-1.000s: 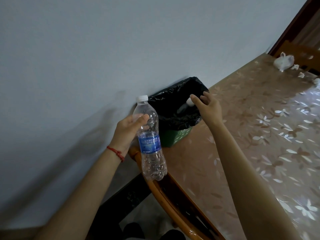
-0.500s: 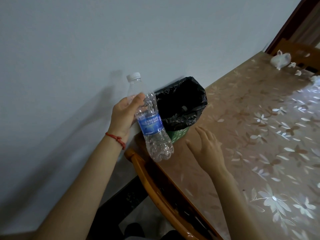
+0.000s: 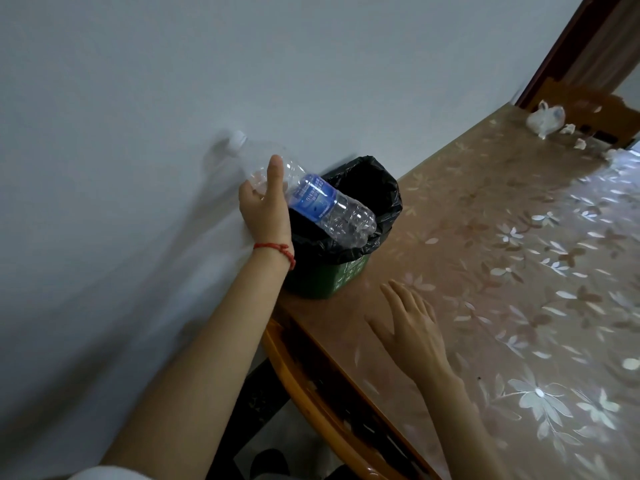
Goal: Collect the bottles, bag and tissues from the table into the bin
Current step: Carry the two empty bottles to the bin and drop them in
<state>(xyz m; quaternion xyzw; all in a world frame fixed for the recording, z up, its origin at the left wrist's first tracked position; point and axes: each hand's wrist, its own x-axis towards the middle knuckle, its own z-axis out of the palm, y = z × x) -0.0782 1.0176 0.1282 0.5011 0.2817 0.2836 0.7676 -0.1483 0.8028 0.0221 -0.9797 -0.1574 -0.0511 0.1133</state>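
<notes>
My left hand (image 3: pixel 265 209) grips a clear plastic bottle (image 3: pixel 318 199) with a blue label near its neck. The bottle is tilted, its base pointing down into the green bin (image 3: pixel 332 275), which is lined with a black bag and stands at the table's near corner by the wall. My right hand (image 3: pixel 408 323) rests flat and empty on the table with fingers spread, just in front of the bin. A white plastic bag (image 3: pixel 545 121) and crumpled tissues (image 3: pixel 580 143) lie at the table's far end.
The table (image 3: pixel 502 271) has a glossy floral cover and a wooden edge (image 3: pixel 311 393). A grey wall runs along the left side. A wooden chair back (image 3: pixel 595 109) stands behind the far end, near a dark door frame.
My left hand has moved the bottle right and tipped it, base first, over the bin's mouth. My right hand has dropped away from the bin and now lies on the table.
</notes>
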